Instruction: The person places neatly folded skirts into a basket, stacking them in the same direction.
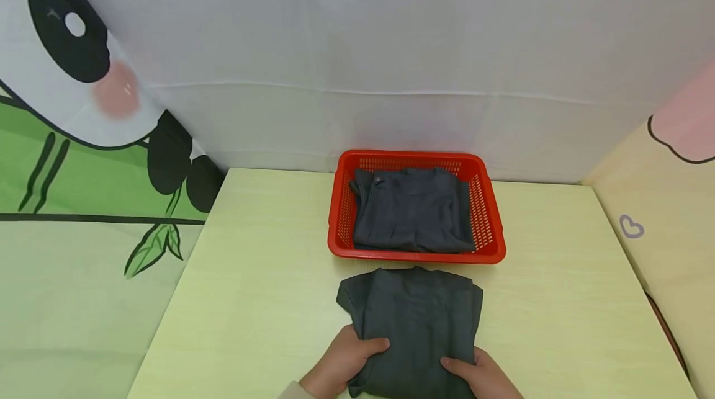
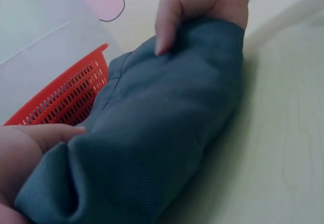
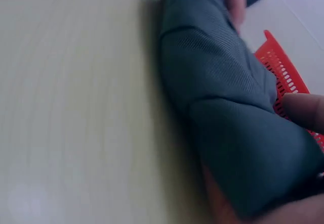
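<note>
A folded dark grey-green garment (image 1: 416, 324) is held between both hands at the front of the table, its far edge close to the basket. My left hand (image 1: 347, 357) grips its left side, thumb lying on top and the other fingers beneath the cloth. On the right side, my right hand (image 1: 483, 377) holds it the same way, with fingers under the edge in the right wrist view. The near edge of the garment (image 2: 152, 118) shows as a thick rounded fold in the left wrist view, with a shadow on the table below.
Just beyond the garment stands a red plastic basket (image 1: 333, 225) with perforated sides. Inside it lies another folded dark garment (image 1: 413, 210). The pale wood-grain table (image 1: 251, 275) ends at a white cloth backdrop (image 1: 402, 64), with printed cloth at both sides.
</note>
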Demonstrator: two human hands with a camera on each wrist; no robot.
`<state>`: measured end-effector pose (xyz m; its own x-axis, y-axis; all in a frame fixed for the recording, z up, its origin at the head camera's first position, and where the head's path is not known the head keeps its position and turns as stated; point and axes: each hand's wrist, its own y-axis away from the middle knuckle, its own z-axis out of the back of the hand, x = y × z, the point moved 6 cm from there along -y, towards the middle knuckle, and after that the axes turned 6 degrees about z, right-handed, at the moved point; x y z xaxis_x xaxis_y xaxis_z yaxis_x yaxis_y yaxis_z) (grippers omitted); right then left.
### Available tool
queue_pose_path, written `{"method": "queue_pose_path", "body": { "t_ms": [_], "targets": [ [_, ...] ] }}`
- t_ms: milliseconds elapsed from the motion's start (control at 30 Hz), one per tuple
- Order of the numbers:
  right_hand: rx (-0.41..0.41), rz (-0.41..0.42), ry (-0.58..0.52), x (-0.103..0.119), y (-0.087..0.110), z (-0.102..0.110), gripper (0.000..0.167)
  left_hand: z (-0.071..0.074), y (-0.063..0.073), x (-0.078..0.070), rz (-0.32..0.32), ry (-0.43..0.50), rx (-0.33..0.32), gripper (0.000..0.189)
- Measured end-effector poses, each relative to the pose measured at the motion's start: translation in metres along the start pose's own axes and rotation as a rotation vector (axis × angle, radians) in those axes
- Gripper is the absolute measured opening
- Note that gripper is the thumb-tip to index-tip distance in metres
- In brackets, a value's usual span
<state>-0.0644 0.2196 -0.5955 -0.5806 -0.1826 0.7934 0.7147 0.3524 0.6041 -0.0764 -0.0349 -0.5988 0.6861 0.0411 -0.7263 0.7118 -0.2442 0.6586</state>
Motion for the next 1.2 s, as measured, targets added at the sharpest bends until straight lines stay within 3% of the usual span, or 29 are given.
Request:
{"method": "queue_pose_path", "body": {
  "t_ms": [233,533,733,1033,1200],
  "targets": [
    [0.051,-0.021,-0.138,0.006,0.004,-0.008,0.070,0.001,0.000,0.001,-0.002,-0.034,-0.014,0.061],
    [0.029,-0.028,-0.075,0.008,0.004,-0.008,0.077,0.001,0.004,0.005,-0.013,-0.034,-0.034,0.063],
    [0.025,0.015,-0.108,0.006,0.006,-0.008,0.073,0.001,0.009,0.001,-0.018,-0.031,-0.029,0.063],
    [-0.079,-0.053,0.083,0.030,0.021,-0.003,0.088,-0.009,0.036,-0.028,-0.011,-0.011,0.013,0.064],
    [-0.039,-0.018,0.022,0.053,0.036,-0.003,0.082,-0.016,0.054,-0.049,-0.053,0.073,0.086,0.063]
  ]
}}
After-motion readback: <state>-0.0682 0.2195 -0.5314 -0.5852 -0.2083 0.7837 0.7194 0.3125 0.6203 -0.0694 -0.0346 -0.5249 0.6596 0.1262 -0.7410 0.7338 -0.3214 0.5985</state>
